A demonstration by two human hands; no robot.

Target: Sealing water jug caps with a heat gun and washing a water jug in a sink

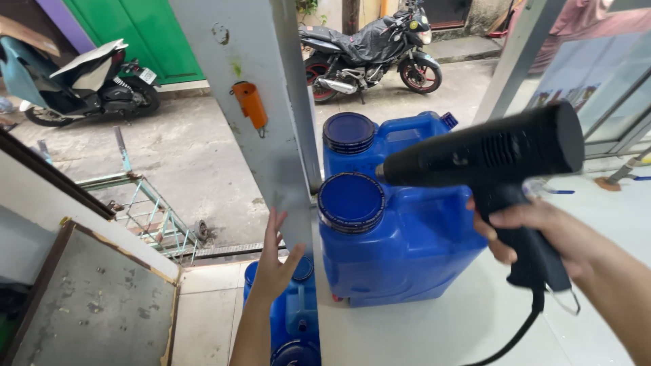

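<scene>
A person's right hand (536, 234) was wrapped around the handle of a black heat gun (491, 159), fingers closed tight on the grip. The gun was matte black with a fat round barrel, rows of vent slots along its side, and a black cord trailing down from the base of the handle. Its narrow nozzle pointed left, ending just beside the lid (351, 201) of the nearer blue jerrycan (400, 237).

That can was a bright blue plastic container with squared sides and a wide, round, dark blue screw lid with ribbed edges. It stood upright on a pale tabletop (447, 325). A second blue jerrycan (407, 135) of the same kind stood directly behind it, touching it, with a matching lid and a small cap at the far corner.

The left hand (277, 261) was raised, open with fingers spread, its fingertips against a grey metal post (264, 135) left of the cans. Below it, a third blue can (291, 322) sat lower down, partly hidden by the forearm.

Beyond lay a concrete yard with two parked motorcycles (369, 47).
</scene>
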